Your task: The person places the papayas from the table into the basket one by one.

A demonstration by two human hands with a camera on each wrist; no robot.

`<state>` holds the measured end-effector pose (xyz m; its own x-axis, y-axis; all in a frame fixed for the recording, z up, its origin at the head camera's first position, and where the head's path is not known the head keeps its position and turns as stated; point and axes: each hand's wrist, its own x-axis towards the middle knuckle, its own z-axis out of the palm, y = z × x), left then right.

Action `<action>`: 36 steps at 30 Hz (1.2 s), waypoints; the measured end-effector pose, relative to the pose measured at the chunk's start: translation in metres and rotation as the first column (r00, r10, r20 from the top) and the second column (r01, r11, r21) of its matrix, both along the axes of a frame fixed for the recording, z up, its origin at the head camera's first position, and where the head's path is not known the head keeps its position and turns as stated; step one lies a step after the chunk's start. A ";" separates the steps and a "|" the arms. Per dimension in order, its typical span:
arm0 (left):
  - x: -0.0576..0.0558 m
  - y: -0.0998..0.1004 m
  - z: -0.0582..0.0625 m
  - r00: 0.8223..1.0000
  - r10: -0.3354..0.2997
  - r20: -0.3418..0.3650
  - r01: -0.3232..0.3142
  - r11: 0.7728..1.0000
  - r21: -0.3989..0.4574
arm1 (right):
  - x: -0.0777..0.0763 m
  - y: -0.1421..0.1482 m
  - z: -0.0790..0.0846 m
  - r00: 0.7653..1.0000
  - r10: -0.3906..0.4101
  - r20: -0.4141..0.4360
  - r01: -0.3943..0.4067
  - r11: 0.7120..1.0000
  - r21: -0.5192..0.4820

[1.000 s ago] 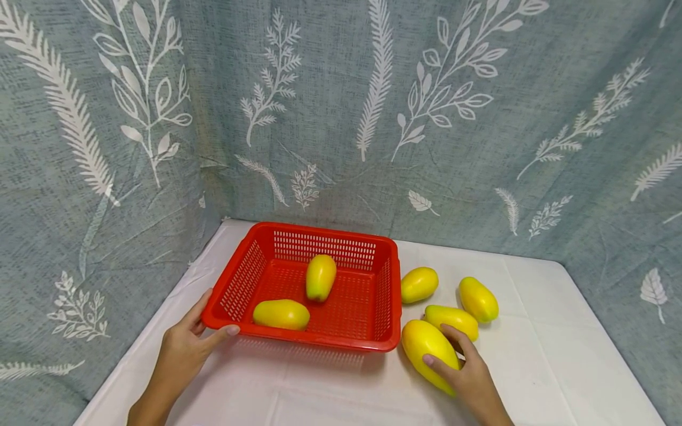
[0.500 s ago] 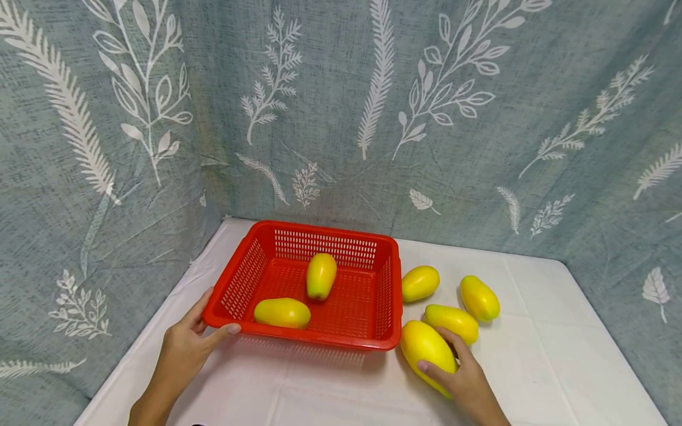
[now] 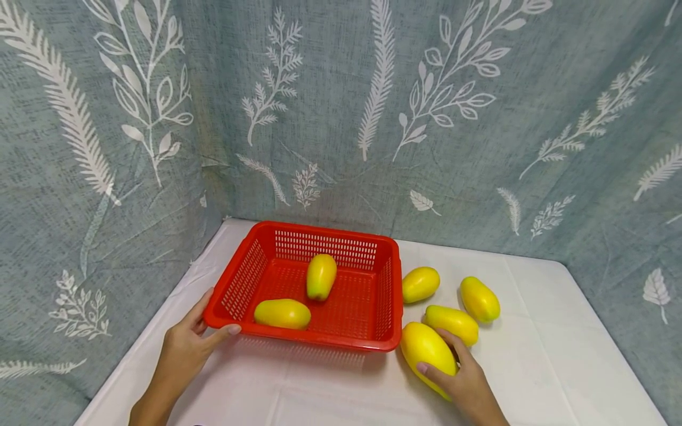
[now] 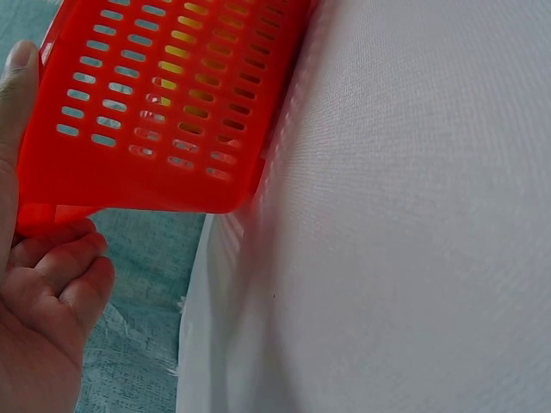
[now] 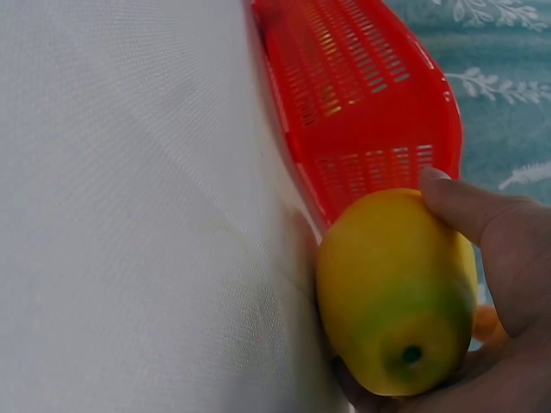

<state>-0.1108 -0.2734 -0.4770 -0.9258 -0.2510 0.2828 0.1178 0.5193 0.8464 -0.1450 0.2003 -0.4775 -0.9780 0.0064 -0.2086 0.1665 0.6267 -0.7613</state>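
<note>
In the head view my left hand (image 3: 183, 349) holds the near left corner of the red plastic basket (image 3: 341, 341), thumb over the rim and fingers beneath it. Two yellow papayas lie inside, one near the middle (image 3: 321, 277) and one by the front wall (image 3: 282, 314). My right hand (image 3: 469, 381) grips a larger yellow papaya (image 3: 423, 352) beside the basket's front right corner, thumb on one side and fingers on the other. In the right wrist view this papaya (image 5: 392, 275) shows a greenish end with a dark spot.
Three more papayas rest on the white-covered table (image 3: 533, 367) right of the basket: one by its wall (image 3: 421, 284), one behind my right hand (image 3: 452, 325), one farther right (image 3: 479, 299). A grey-green leaf-patterned curtain (image 3: 341, 118) stands behind and along the sides.
My right hand and the large papaya have shifted slightly left and toward me since a second ago. The left hand and basket stay in place.
</note>
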 end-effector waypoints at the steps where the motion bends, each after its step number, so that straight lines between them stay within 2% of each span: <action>1: 0.000 0.000 0.000 1.000 -0.002 0.001 0.002 1.000 0.004 | 0.000 0.000 0.000 1.000 -0.001 0.001 0.001 1.000 0.000; 14: 0.000 -0.002 0.000 1.000 0.004 0.005 -0.004 1.000 -0.003 | 0.001 0.002 0.010 0.999 -0.023 -0.027 0.023 1.000 0.012; 19: 0.000 -0.002 -0.001 1.000 0.006 0.005 -0.006 1.000 -0.008 | 0.002 0.003 0.014 0.999 -0.024 -0.049 0.023 1.000 -0.012; 26: 0.000 -0.002 -0.001 0.999 -0.005 0.036 0.005 1.000 0.015 | 0.002 0.007 0.018 0.999 -0.039 -0.035 0.037 0.999 -0.033; 36: 0.001 -0.002 -0.001 0.999 0.003 0.036 -0.003 1.000 0.010 | 0.000 0.014 0.028 0.997 -0.057 -0.058 0.053 0.997 -0.062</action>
